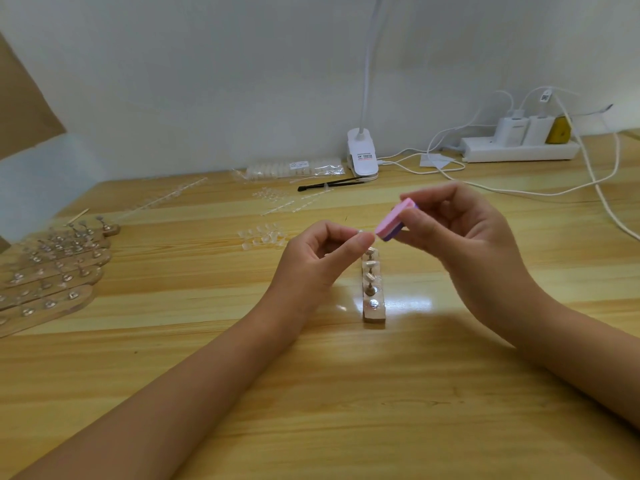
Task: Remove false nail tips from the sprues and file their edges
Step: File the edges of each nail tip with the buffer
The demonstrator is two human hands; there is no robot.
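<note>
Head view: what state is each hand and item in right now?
left hand: raised, fingers pinch a nail tip.
nail tip: off its sprue, held close to the file; contact unclear.
right hand: raised, grips the file.
file: tilted in the air.
stand: flat on the table, below the hands.
loose tips: scattered on the table.
power strip: chargers plugged in.

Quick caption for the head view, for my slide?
Left hand pinches a nail tip beside the pink file block held by the right hand.
</note>
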